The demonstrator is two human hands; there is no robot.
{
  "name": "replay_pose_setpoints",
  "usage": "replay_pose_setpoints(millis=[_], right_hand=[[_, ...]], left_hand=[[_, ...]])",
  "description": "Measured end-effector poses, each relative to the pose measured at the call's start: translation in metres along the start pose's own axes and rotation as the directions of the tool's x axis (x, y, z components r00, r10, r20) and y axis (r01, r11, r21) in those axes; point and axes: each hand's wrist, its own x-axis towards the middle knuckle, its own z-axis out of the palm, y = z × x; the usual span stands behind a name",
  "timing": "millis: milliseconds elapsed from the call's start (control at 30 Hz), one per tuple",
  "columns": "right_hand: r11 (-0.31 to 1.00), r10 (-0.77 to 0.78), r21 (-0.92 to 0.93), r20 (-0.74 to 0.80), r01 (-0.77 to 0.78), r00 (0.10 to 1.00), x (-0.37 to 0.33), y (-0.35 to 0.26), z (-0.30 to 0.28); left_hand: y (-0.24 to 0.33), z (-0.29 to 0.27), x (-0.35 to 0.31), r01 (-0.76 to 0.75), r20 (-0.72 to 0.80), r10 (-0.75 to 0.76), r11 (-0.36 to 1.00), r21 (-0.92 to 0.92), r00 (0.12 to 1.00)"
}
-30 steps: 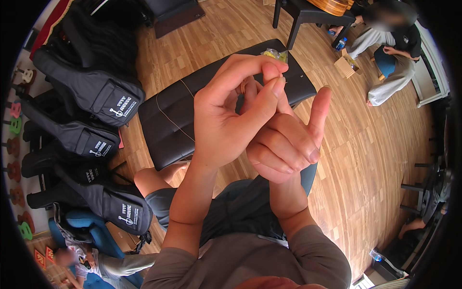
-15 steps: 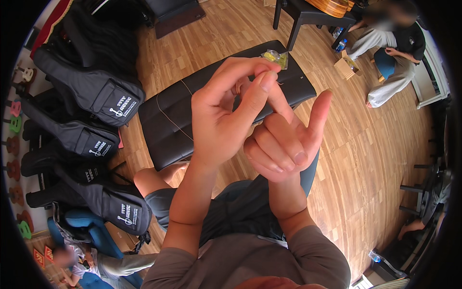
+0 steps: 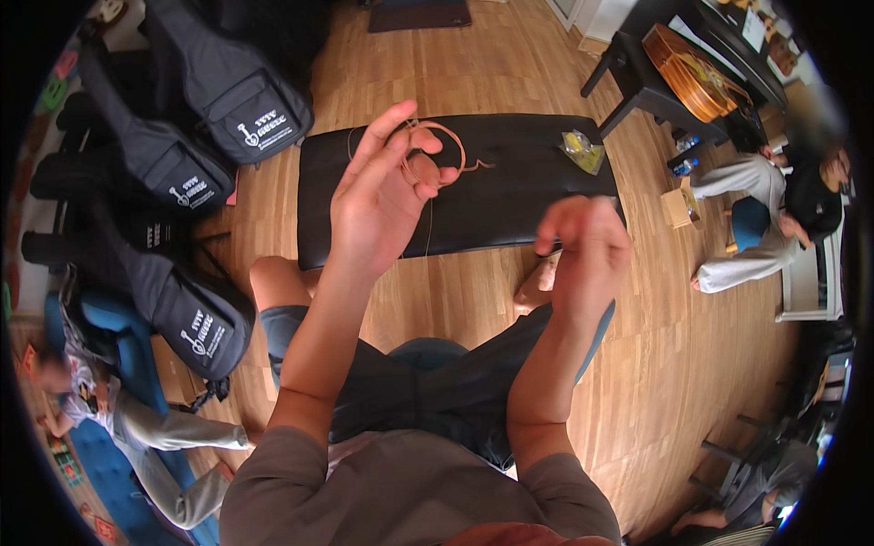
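Observation:
In my left hand (image 3: 371, 211), raised over the black padded bench, a coiled copper-coloured string (image 3: 462, 156) is gripped between curled fingers and thumb. One curly end of it sticks out to the right, and a thin strand hangs down across the bench's near side. My right hand (image 3: 587, 244) is apart from the coil, above the bench's near right corner. Its fingers are curled in and slightly blurred; whatever they may hold cannot be made out. Past it, a small clear bag with yellow-green contents (image 3: 583, 151) lies on the bench (image 3: 510, 214).
Several black guitar bags (image 3: 250, 96) stand at the left. A person sits on a blue sofa (image 3: 109, 455) at the lower left. At the far right another person sits by an open cardboard box (image 3: 680, 206). A guitar (image 3: 696, 73) lies on a black seat.
My hands, close together before, have come apart: the left went up and left, the right moved to the right. The coil now shows clearly. The view has turned and shifted.

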Motion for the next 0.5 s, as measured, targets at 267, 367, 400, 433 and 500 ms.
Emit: replay_pose_setpoints(millis=[267,367,400,433,500], right_hand=[[0.947,0.322,-0.101,0.217,-0.306,0.922,-0.01,0.054,0.048],[0.954,0.294,-0.116,0.194,-0.276,0.936,-0.013,0.075,0.041],[0.951,0.311,-0.062,0.193,-0.304,0.931,-0.012,0.079,0.038],[0.944,0.326,-0.008,0.194,-0.331,0.925,-0.011,0.081,0.036],[0.918,0.354,0.106,0.213,-0.381,0.911,-0.011,0.086,0.033]], left_hand=[[-0.02,-0.048,-0.042,0.128,-0.114,-0.158,0.964,-0.234,0.981],[-0.022,-0.05,-0.045,0.146,-0.147,-0.187,0.956,-0.254,0.971],[-0.02,-0.049,-0.044,0.157,-0.172,-0.201,0.958,-0.242,0.964],[-0.018,-0.048,-0.043,0.171,-0.188,-0.22,0.954,-0.247,0.957],[-0.014,-0.047,-0.043,0.199,-0.219,-0.258,0.946,-0.256,0.941]])
